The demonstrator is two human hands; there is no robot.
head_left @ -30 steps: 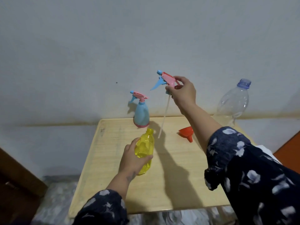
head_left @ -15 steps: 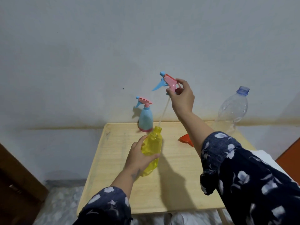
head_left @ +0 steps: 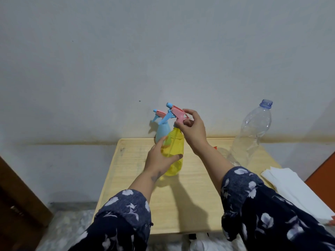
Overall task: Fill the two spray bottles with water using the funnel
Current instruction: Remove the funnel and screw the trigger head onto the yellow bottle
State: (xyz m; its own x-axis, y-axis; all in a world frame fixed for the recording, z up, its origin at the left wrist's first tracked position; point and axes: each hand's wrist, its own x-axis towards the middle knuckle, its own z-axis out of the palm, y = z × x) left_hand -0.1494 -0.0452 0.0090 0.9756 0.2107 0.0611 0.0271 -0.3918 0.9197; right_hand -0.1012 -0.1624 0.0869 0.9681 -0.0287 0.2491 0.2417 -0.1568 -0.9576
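Left hand [head_left: 159,160] gripping yellow spray bottle [head_left: 175,151] | right hand [head_left: 194,129] pinching pink-and-blue trigger head [head_left: 175,113] at its neck | wooden table [head_left: 190,205] underneath

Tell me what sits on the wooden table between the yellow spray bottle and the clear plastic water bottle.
In the head view, the right forearm crosses that stretch; behind it peeks a sliver of the orange funnel. The rest is bare wooden table.

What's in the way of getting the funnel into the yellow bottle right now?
The pink spray head sits on the yellow bottle's neck, held there by the right hand, so the mouth is covered. The funnel lies behind the right forearm, only a sliver showing. The left hand grips the bottle.
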